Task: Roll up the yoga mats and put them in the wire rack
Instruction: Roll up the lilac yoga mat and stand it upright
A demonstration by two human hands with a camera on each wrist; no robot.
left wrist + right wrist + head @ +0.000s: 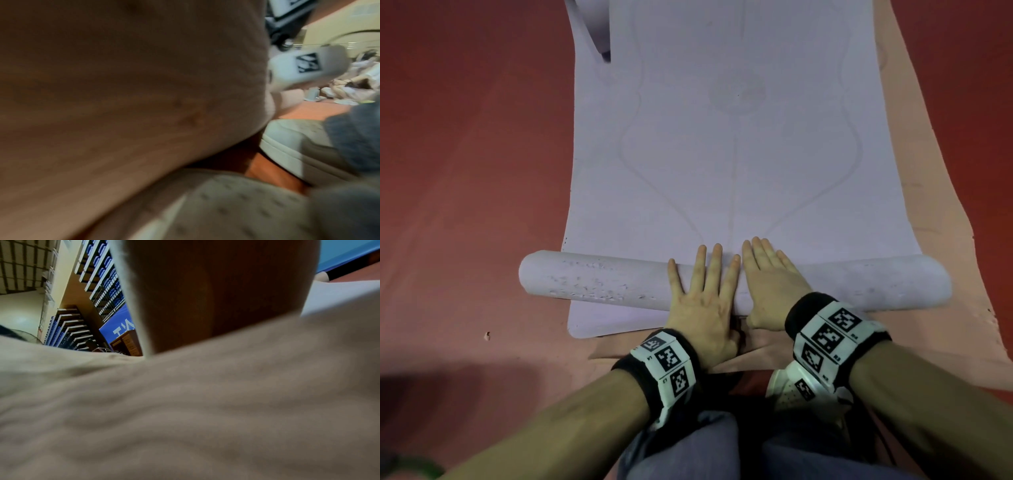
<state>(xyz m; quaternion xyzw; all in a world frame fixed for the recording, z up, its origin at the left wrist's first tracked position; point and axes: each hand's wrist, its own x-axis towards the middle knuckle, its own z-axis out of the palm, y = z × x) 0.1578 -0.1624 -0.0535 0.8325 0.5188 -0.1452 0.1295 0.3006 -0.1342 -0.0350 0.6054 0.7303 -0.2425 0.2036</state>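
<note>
Mat, lilac, lies flat on the red floor, running away from us, with its near end wound into a roll that lies crosswise just ahead of our knees. We have both hands on top of that roll near its middle. Our left hand lies palm down, fingers straight and a bit spread, tips reaching over the roll's far side onto the flat sheet. Our right hand lies the same way just beside it, fingers straight and closer together; index fingers of the two hands nearly touch. Neither hand curls round anything, both just press flat.

Under the roll a second lilac sheet sticks out toward us, flat on the floor, left of our hands. A pink mat lies beneath the lilac ones and shows along the right edge and near our wrists. At top left another rolled piece sits at the lilac mat's far corner, cut off by the frame.

Both wrists carry black bands with white marker tiles. Our knees in blue jeans show at the bottom, and a white shoe sits under the right wrist.

Left wrist view is blurred: mostly skin up close, plus a white shoe and a strip of red floor. Right wrist view is mostly blurred pale surface up close, with rows of blue seats behind. We cannot tell finger pose from either wrist view.
</note>
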